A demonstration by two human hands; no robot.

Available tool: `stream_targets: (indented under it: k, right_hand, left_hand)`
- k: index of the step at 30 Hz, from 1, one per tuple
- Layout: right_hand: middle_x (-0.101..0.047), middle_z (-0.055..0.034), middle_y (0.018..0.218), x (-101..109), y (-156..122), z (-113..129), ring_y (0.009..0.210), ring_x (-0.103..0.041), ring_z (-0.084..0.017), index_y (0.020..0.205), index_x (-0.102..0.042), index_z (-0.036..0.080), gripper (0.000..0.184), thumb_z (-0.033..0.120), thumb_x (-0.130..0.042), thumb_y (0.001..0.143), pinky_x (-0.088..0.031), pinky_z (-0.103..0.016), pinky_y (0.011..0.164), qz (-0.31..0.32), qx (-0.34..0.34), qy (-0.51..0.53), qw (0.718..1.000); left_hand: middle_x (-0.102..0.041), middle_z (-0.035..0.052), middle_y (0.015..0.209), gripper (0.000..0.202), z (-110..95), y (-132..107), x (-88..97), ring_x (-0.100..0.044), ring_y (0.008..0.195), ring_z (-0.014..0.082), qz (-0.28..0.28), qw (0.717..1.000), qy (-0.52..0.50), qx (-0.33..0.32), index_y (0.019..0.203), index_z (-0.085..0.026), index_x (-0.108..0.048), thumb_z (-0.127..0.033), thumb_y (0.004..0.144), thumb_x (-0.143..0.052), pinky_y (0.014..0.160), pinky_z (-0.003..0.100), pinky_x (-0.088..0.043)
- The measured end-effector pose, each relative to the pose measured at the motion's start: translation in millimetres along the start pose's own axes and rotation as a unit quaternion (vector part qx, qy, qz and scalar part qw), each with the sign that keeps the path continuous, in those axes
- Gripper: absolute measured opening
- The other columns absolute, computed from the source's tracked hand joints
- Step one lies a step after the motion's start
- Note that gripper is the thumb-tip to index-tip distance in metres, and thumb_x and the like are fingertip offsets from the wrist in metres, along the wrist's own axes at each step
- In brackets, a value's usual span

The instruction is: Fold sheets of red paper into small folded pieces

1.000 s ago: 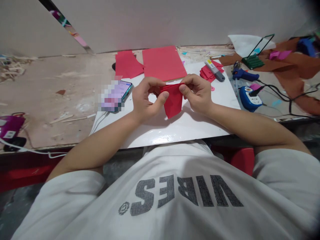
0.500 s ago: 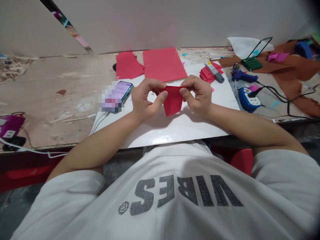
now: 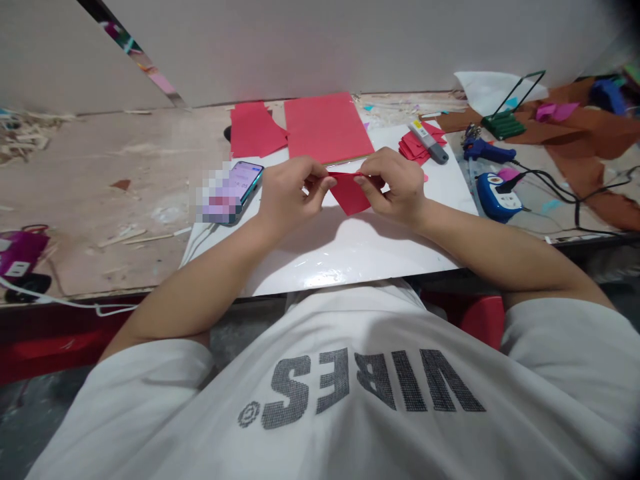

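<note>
Between both hands is a small piece of red paper (image 3: pixel 350 196), held up over a white board (image 3: pixel 320 260). My left hand (image 3: pixel 295 193) pinches its upper left edge between thumb and fingers. On the other side, my right hand (image 3: pixel 393 183) grips the upper right edge the same way. The paper's top edge looks folded, and its lower part hangs down to a slanted end. Just beyond the hands lies a large red sheet (image 3: pixel 327 127), with a cut red sheet (image 3: pixel 255 130) to its left.
A phone (image 3: pixel 235 190) rests left of the hands. At the right, a grey utility knife (image 3: pixel 429 141) lies on small red pieces (image 3: pixel 411 148). Farther right are a blue glue gun (image 3: pixel 490 152), a blue power socket (image 3: pixel 499 198) with black cables, and brown sheets (image 3: pixel 575 167).
The hanging part of the red paper has swung up and looks shorter and tilted. Both hands have shifted slightly while keeping their pinch on its top edge.
</note>
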State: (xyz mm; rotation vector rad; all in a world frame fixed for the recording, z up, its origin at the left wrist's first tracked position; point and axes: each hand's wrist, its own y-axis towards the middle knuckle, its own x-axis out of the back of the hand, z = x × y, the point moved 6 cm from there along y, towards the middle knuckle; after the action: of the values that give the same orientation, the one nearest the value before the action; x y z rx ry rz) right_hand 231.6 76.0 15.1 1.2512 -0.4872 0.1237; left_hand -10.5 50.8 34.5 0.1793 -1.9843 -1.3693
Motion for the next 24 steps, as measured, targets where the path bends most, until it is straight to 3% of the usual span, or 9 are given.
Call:
stream_targets:
  k: [2,7,12,14,16,20,24]
  right_hand:
    - [-0.087,-0.0072,0.108,0,-1,-3,0.088,-0.076,-0.028,0.122,-0.084,0.036,0.04,0.069,-0.064,0.131,-0.065,-0.047,0.079,0.011,-0.018,0.008,1.0]
    - [-0.086,-0.007,0.108,5,2,-1,0.088,-0.074,-0.026,0.12,-0.081,0.035,0.041,0.071,-0.063,0.132,-0.065,-0.048,0.079,-0.025,-0.026,0.04,0.999]
    - [-0.091,-0.0092,0.119,0,-1,-16,0.099,-0.076,-0.027,0.13,-0.085,0.037,0.052,0.087,-0.075,0.122,-0.072,-0.049,0.094,0.002,-0.107,0.087,0.99]
    - [-0.092,-0.0092,0.123,2,2,-12,0.102,-0.08,-0.028,0.138,-0.087,0.035,0.05,0.081,-0.072,0.126,-0.073,-0.049,0.092,-0.001,-0.078,0.087,0.993]
    - [-0.092,-0.008,0.124,7,8,1,0.102,-0.084,-0.026,0.145,-0.086,0.033,0.042,0.069,-0.069,0.13,-0.072,-0.044,0.081,-0.015,0.002,0.087,0.996]
    - [-0.09,-0.0052,0.124,17,19,23,0.097,-0.085,-0.021,0.145,-0.081,0.035,0.02,0.04,-0.068,0.131,-0.062,-0.033,0.068,-0.006,0.118,0.062,0.991]
    - [-0.089,-0.0056,0.133,18,20,25,0.087,-0.081,-0.018,0.134,-0.079,0.033,0.017,0.032,-0.063,0.129,-0.057,-0.035,0.069,0.06,0.134,-0.013,0.989]
  left_hand:
    - [-0.081,0.0005,0.08,0.056,-1,1,2.3,-0.075,0.064,0.0191,-0.003,1.0,-0.003,0.004,0.1,-0.029,-0.073,-0.077,0.129,-0.067,0.063,0.033,-0.059]
    - [-0.084,0.0021,0.089,0.047,3,-1,2.8,-0.08,0.074,0.0207,0.014,0.998,-0.06,0.004,0.106,-0.03,-0.075,-0.07,0.13,-0.071,0.074,0.036,-0.064]
    - [-0.085,0.0028,0.094,0.045,10,-5,-2.7,-0.083,0.081,0.0228,0.029,0.996,-0.084,0.009,0.11,-0.031,-0.077,-0.071,0.13,-0.072,0.081,0.038,-0.067]
    - [-0.085,0.0034,0.092,0.048,8,-4,-2.1,-0.082,0.079,0.023,0.022,0.997,-0.073,-0.005,0.107,-0.031,-0.077,-0.072,0.13,-0.072,0.078,0.039,-0.065]
    - [-0.084,0.0038,0.089,0.049,3,-2,-0.6,-0.08,0.075,0.0233,0.02,0.998,-0.061,-0.029,0.105,-0.031,-0.078,-0.072,0.13,-0.07,0.075,0.039,-0.064]
    - [-0.086,0.0009,0.089,0.027,-16,4,6.9,-0.079,0.072,0.0217,-0.006,0.99,-0.068,-0.12,0.112,-0.033,-0.079,-0.054,0.129,-0.078,0.071,0.037,-0.061]
    - [-0.088,-0.0004,0.093,0.013,-30,9,11.4,-0.08,0.073,0.0213,-0.03,0.981,-0.065,-0.182,0.114,-0.032,-0.075,-0.036,0.123,-0.083,0.069,0.036,-0.058]
